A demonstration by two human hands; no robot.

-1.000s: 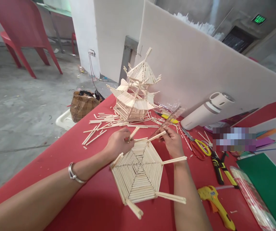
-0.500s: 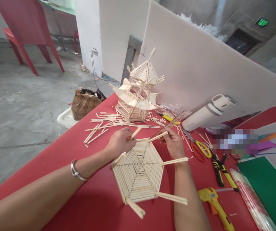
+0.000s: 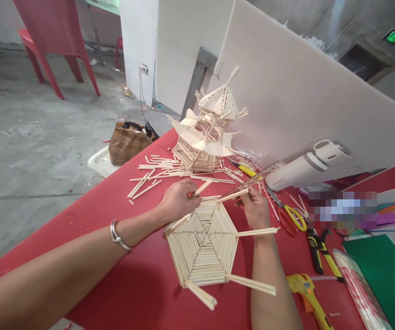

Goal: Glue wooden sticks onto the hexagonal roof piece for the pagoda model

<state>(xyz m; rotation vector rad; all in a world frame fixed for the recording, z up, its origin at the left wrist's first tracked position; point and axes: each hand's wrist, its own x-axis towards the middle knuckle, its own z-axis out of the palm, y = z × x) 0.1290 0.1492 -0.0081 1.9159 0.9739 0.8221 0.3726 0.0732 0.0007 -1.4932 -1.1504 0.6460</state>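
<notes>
A hexagonal panel of thin wooden sticks (image 3: 214, 247), laid in rings like a web, sits in front of me with stick posts standing out at its corners. At its far left corner my left hand (image 3: 180, 201) is closed around a short post (image 3: 203, 188); some fingertips are hidden behind it. My right hand (image 3: 256, 210) pinches the end of the far right corner's post (image 3: 233, 195) between thumb and finger. Another post (image 3: 257, 232) passes over my right wrist. Behind the panel stands a tiered stick pagoda (image 3: 207, 137).
Loose sticks (image 3: 163, 167) lie around the pagoda's base on the red table (image 3: 121, 279). To the right are a white bottle (image 3: 297, 169), scissors (image 3: 286, 213), pliers (image 3: 316, 252), a yellow glue gun (image 3: 309, 298) and a green sheet (image 3: 386, 270). A white board (image 3: 286, 91) rises behind.
The camera view has shifted, so the whole scene sits slightly further right. Both hands keep their places at the same two posts.
</notes>
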